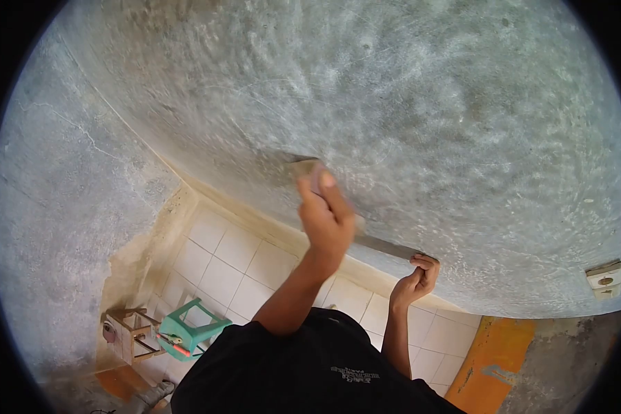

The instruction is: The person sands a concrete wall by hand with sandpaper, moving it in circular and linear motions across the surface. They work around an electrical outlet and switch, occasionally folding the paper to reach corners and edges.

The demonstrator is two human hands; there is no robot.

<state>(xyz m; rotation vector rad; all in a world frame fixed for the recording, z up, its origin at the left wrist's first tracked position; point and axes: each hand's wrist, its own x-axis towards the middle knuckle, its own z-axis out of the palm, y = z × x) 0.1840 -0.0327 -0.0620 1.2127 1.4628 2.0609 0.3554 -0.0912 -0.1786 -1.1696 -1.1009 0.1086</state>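
My left hand [328, 224] is closed around a flat brownish block [306, 167], pressed to the grey plastered wall [421, 110]. Motion blurs the hand and the block. Lower and to the right, my right hand [424, 274] has its fingers curled close to the wall's lower part. A narrow dark strip [390, 246] runs along the wall between the two hands and ends at the right one. Whether it is a tool or a shadow, and what the right fingers hold, is hard to make out.
A green plastic stool [196, 331] with a red-handled tool [181, 348] stands beside a wooden stool [121, 334] at the lower left. White tiles [248, 276] cover the floor. An orange panel [493, 359] lies lower right, below a wall switch [605, 279]. Another wall [69, 207] meets at the left.
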